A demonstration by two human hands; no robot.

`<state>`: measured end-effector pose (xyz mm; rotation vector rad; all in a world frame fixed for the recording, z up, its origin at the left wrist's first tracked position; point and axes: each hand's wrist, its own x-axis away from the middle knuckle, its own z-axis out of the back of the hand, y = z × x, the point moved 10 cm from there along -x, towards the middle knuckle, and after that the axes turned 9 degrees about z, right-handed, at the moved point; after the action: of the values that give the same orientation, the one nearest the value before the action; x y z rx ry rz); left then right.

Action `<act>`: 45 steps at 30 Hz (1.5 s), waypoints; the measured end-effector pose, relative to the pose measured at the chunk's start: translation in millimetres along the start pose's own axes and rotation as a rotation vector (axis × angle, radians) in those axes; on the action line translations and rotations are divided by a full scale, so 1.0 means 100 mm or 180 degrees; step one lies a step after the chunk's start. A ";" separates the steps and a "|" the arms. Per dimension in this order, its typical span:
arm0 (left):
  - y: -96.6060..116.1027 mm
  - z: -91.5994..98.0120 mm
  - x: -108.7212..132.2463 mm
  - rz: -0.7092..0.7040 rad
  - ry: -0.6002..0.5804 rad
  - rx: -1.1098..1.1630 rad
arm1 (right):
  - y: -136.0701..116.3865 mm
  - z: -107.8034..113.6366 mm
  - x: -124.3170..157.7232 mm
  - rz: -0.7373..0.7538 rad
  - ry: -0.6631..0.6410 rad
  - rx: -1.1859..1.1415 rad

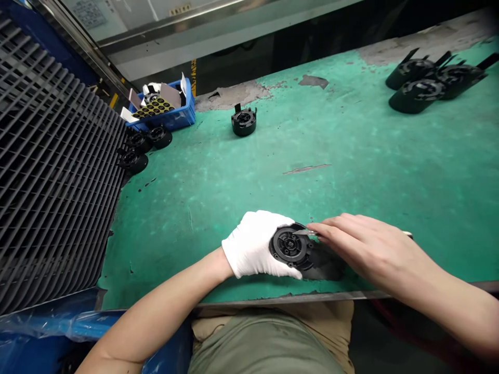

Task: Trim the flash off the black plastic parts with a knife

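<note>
My left hand (255, 244), in a white glove, is wrapped around a black round plastic housing (290, 243) near the front edge of the bench. The housing is tilted so that its ribbed circular face looks up at me. My bare right hand (362, 241) is closed on a slim craft knife (306, 233), and its pointed metal blade reaches over the upper right of that face. Whether the tip touches the plastic I cannot tell. Most of the handle is hidden under my fingers; a small end shows beyond the back of my hand.
Another black housing (244, 122) stands alone farther back on the green bench mat (218, 182). Several taller ones (417, 96) are at the back right. A blue bin (179, 118) with stickers and parts is at the back left, beside more housings (134, 158) and stacked grey grids (58, 156).
</note>
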<state>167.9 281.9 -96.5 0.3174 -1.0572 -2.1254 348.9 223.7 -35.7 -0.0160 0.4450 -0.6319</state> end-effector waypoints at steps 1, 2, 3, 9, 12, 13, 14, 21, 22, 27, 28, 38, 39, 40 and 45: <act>0.00 0.00 0.00 -0.0003 0.0001 -0.0033 | 0.00 -0.01 0.01 0.0026 0.0012 -0.0010; 0.00 0.00 0.00 -0.0001 0.0016 -0.0073 | 0.00 -0.02 0.01 0.0038 0.0045 -0.0034; 0.00 0.00 -0.01 0.0000 0.0026 -0.0112 | 0.01 -0.02 0.01 0.0031 0.0071 -0.0076; 0.00 -0.02 -0.02 -0.0011 0.0005 -0.0149 | 0.05 -0.02 -0.05 -0.0029 -0.0045 -0.0251; 0.00 -0.02 -0.01 -0.0028 0.0014 -0.0132 | 0.03 0.02 -0.09 0.0095 0.0018 -0.0185; 0.01 -0.02 -0.01 -0.0040 0.0021 -0.0125 | 0.02 0.02 -0.10 0.0130 0.0026 -0.0176; 0.01 -0.02 -0.01 -0.0044 0.0031 -0.0125 | 0.02 0.01 -0.11 0.0147 0.0011 -0.0178; -0.02 -0.04 0.00 -0.0039 0.0040 -0.0167 | 0.07 -0.02 -0.10 0.0137 -0.0054 -0.0230; -0.02 -0.04 -0.01 -0.0062 0.0035 -0.0145 | 0.08 -0.02 -0.10 0.0142 -0.0075 -0.0248; 0.01 -0.01 -0.01 -0.0128 0.0077 -0.0031 | 0.12 -0.02 -0.06 0.0096 -0.0111 -0.0335; 0.01 -0.01 -0.01 -0.0118 0.0071 -0.0024 | 0.13 -0.03 -0.06 0.0088 -0.0128 -0.0356; -0.04 -0.04 -0.01 0.0005 0.0023 -0.0153 | 0.16 -0.06 -0.15 0.0343 -0.0198 -0.0475; -0.04 -0.04 -0.01 -0.0016 0.0029 -0.0143 | 0.16 -0.05 -0.17 0.0386 -0.0208 -0.0478; -0.03 -0.04 -0.01 -0.0043 0.0031 -0.0122 | 0.15 -0.04 -0.18 0.0412 -0.0198 -0.0479; -0.03 -0.02 0.00 -0.0069 0.0103 0.0015 | 0.12 0.01 -0.22 0.0432 -0.0204 -0.0437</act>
<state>167.3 282.0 -100.1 0.3658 -1.0448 -2.1301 340.3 246.4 -27.6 -0.1350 0.4231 -0.4655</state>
